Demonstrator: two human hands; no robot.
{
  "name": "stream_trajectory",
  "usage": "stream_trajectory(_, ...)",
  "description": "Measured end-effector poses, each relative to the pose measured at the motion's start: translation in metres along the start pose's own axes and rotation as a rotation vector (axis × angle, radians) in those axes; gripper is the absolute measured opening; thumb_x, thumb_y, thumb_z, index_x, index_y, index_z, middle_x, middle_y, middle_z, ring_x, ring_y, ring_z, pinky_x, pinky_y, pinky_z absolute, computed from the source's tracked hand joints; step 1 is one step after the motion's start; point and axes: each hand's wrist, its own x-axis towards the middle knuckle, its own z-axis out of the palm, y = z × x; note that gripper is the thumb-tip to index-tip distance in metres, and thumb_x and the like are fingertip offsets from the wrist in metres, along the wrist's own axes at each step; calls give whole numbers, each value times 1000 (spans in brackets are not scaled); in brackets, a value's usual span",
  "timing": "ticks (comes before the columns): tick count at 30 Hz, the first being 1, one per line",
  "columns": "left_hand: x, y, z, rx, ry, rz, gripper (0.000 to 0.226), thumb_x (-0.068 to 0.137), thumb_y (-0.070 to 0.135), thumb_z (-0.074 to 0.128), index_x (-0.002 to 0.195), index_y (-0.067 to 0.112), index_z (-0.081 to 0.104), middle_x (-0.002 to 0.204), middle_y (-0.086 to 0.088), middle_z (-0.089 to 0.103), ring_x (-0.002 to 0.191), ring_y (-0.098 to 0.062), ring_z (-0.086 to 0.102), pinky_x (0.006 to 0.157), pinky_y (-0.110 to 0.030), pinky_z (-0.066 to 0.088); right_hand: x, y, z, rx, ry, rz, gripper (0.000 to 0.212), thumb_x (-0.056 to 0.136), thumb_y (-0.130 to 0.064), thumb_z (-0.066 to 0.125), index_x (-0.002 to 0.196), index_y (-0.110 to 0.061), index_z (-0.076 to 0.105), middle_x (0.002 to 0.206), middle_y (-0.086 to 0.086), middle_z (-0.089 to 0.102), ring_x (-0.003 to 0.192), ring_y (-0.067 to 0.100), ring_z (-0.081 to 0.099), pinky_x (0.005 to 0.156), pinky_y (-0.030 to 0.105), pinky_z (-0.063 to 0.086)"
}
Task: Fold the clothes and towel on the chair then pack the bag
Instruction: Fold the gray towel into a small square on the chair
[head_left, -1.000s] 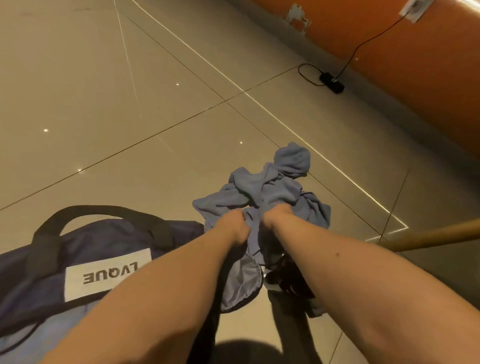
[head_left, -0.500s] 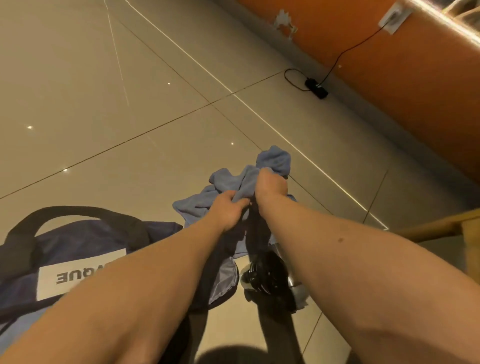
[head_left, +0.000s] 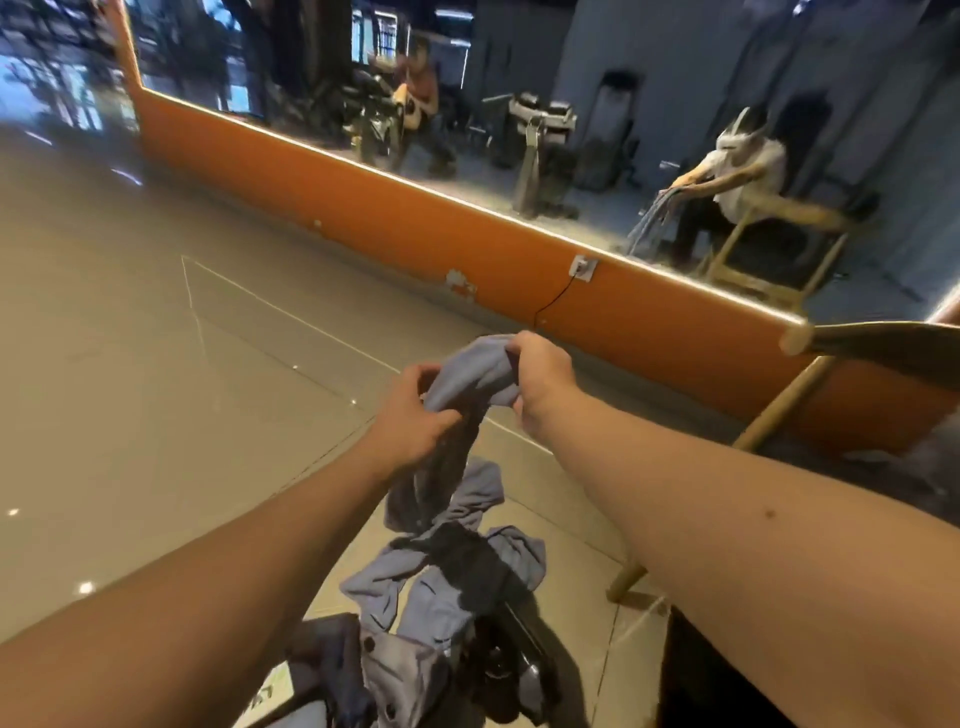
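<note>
Both hands up in front, mid-scene, one cloth between them. Left hand (head_left: 415, 413): thumb and fingers curled in, pinching the blue cloth (head_left: 470, 376) a little below its top fold. Right hand (head_left: 540, 376): closed fist-like round the bunched top end of the same cloth, just right of and slightly farther than the left hand. The hands are close together, with a short arched span of cloth between them.

Cloth count: 1 held piece, light blue, darker along the hanging stretch. It drops from the left hand to a crumpled heap (head_left: 441, 582) on the floor, near-centre. The heap shows blue folds plus 1 dark patch of fabric (head_left: 467, 566); cannot tell whether that is a separate garment or shadow, or how many pieces make up the heap.

Bag (head_left: 317, 654): 1, dark navy, only partly in view at the near bottom edge, touching the near side of the heap.

Chair (head_left: 779, 410): 1, wooden, right side, partly in view. 1 slanted leg and a seat edge show, well right of the hands.

Floor (head_left: 156, 389): glossy beige tiles. Far side: 1 orange wall band (head_left: 415, 223) with 1 mirror (head_left: 519, 104) above it. 1 wall socket (head_left: 583, 267) on the band, with 1 black cable (head_left: 553, 299) running down from it.
</note>
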Motion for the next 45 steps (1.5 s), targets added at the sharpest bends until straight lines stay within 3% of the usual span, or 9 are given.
stream_trajectory(6, -49, 139, -43, -27, 93, 186, 43, 100, 14, 59, 140, 18, 49, 128, -2, 61, 115, -17, 61, 99, -37, 56, -102, -86, -55, 71, -87, -147, 29, 88, -18, 63, 117, -12, 69, 111, 15, 69, 96, 29, 68, 87, 41, 61)
stream_trajectory(11, -90, 251, -66, 74, 156, 335, 24, 91, 10, 52, 105, 7, 72, 102, -11, 72, 92, -22, 64, 89, -45, 57, -201, -137, -111, 135, -235, -280, 24, 93, -9, 64, 115, -3, 70, 102, 13, 70, 80, 20, 65, 53, 24, 54)
stream_trajectory(15, -137, 329, -59, 56, 88, 343, 28, 86, 23, 48, 86, 10, 73, 92, -17, 73, 88, -35, 69, 81, -51, 60, -264, -157, -161, 100, -197, -312, 23, 93, -10, 62, 113, -2, 70, 111, 20, 71, 87, 24, 67, 60, 25, 52)
stream_trajectory(18, -170, 363, -42, 45, 0, 327, 30, 100, 18, 49, 79, 24, 70, 89, -10, 72, 86, -27, 67, 76, -43, 60, -306, -155, -203, 57, -201, -275, 15, 99, -19, 58, 102, -7, 66, 92, 13, 68, 74, 19, 64, 54, 22, 38)
stream_trajectory(24, -222, 406, -4, 108, -117, 262, 30, 103, 38, 56, 110, 11, 70, 100, -6, 71, 94, -19, 67, 70, -26, 52, -377, -134, -301, 59, -349, -197, 47, 87, -56, 69, 109, -14, 68, 80, 9, 64, 70, 19, 54, 63, 26, 42)
stream_trajectory(29, -255, 426, 34, 221, -173, 228, 40, 100, 45, 59, 111, 9, 72, 91, -3, 69, 80, -16, 63, 62, -28, 46, -406, -106, -388, -402, -289, -299, 47, 76, -25, 86, 117, -14, 65, 121, 23, 66, 108, 35, 62, 101, 42, 49)
stream_trajectory(37, -306, 430, 83, 508, -409, 266, 34, 96, 48, 63, 94, 16, 74, 89, -3, 73, 83, -20, 69, 70, -34, 54, -425, -49, -496, -674, 0, -399, 11, 95, -30, 68, 97, -20, 70, 82, 3, 72, 73, 16, 67, 67, 28, 55)
stream_trajectory(41, -320, 419, 105, 701, -492, 336, 21, 94, 35, 67, 107, 18, 65, 103, -3, 66, 96, -21, 64, 89, -45, 57, -436, -27, -528, -665, 37, -408, 11, 99, -26, 63, 96, -17, 68, 66, -6, 71, 56, 4, 63, 54, 20, 50)
stream_trajectory(45, -328, 410, 124, 648, -570, 386, 23, 94, 26, 68, 112, 25, 54, 108, 0, 59, 95, -16, 59, 76, -32, 52, -440, -4, -555, -708, 114, -434, 23, 102, -30, 58, 93, -12, 68, 68, 2, 68, 56, 11, 65, 50, 21, 48)
